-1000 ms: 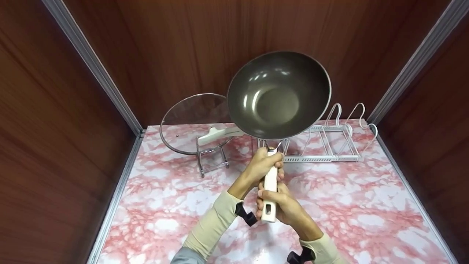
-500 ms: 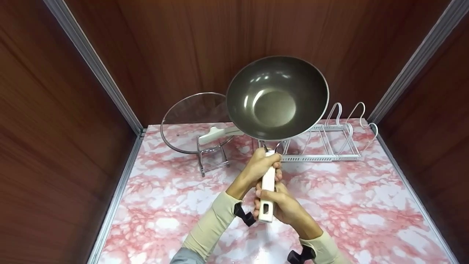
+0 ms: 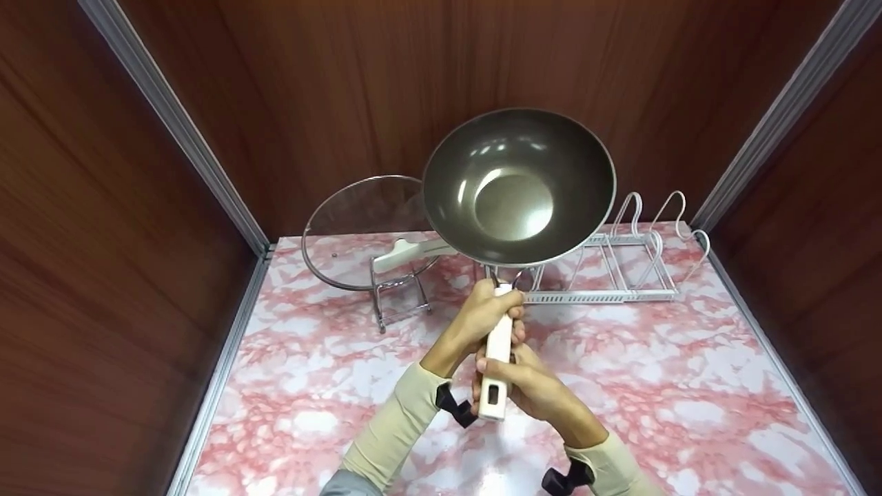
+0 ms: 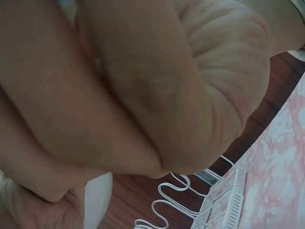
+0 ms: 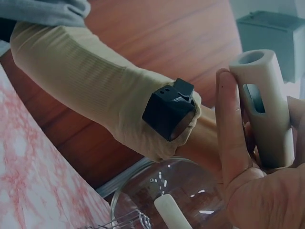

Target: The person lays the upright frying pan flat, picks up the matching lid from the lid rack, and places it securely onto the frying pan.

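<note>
A dark wok with a cream handle is held up in the head view, its inside facing me. My left hand grips the handle close to the pan. Lower down, my right hand holds the same handle near its slotted end. The right wrist view shows that handle end between the thumb and fingers of the right hand. Curled left fingers fill most of the left wrist view and hide the handle there.
Left of the wok, a glass lid with a cream handle leans in a metal stand. A white wire rack stands at the back right, partly behind the wok. Wood-grain panels enclose the marbled pink surface.
The wok has shifted slightly down and left in the head view, and its handle end has swung left. Both hands have moved with it, keeping their grip.
</note>
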`<state>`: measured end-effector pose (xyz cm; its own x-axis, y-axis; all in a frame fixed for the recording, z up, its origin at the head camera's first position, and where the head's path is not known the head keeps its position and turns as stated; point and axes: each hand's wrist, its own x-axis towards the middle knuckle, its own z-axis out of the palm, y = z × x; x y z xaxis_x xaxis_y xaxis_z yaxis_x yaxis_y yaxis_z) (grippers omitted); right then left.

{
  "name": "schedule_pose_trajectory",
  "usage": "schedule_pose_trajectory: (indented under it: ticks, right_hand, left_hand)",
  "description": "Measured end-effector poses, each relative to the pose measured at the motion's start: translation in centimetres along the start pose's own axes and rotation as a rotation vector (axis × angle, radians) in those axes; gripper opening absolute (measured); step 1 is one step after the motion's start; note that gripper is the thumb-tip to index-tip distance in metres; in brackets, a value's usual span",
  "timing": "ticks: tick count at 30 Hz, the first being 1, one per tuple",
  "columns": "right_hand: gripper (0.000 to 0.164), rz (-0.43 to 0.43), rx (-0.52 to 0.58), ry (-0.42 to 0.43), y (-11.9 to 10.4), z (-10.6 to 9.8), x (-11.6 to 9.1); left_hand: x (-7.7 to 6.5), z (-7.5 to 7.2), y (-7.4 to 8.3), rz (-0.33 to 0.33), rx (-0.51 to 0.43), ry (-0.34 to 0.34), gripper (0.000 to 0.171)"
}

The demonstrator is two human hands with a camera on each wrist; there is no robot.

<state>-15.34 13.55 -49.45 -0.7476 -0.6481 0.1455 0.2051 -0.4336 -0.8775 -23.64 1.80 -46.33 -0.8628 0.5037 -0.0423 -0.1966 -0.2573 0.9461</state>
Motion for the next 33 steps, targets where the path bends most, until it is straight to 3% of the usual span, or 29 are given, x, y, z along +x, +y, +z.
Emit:
schedule_pose_trajectory:
  ticks: [6,11,18,21,25,30,33]
  right_hand:
    - [0.006,0.013,-0.035,0.022,0.2,0.0,-0.3]
    - [0.021,0.037,-0.189,0.070,0.1,-0.4,-0.6]
    - [0.030,0.064,-0.295,0.099,-1.9,-2.9,-1.5]
    - [0.043,0.058,-0.389,0.174,-3.7,-4.7,-2.1]
    - [0.055,0.064,-0.473,0.341,-6.3,-7.0,-2.7]
    - [0.055,0.076,-0.509,0.568,-9.1,-9.6,-3.0]
    - [0.058,0.083,-0.525,0.662,-10.7,-11.5,-3.0]
  left_hand:
    - [-0.1,-0.1,-0.3,-0.007,-0.011,-0.010,0.011]
    - [-0.2,-0.2,-0.4,-0.010,-0.031,-0.012,0.010]
    - [-0.3,-0.4,-0.3,0.010,0.016,0.022,0.013]
    - [-0.4,-0.6,-0.2,0.018,0.040,0.014,0.015]
    - [-0.5,-0.8,-0.1,0.011,0.031,-0.002,0.014]
    - [-0.8,-1.1,-0.2,-0.002,0.024,-0.017,0.013]
    - [-0.9,-1.2,-0.3,0.001,0.029,-0.019,0.011]
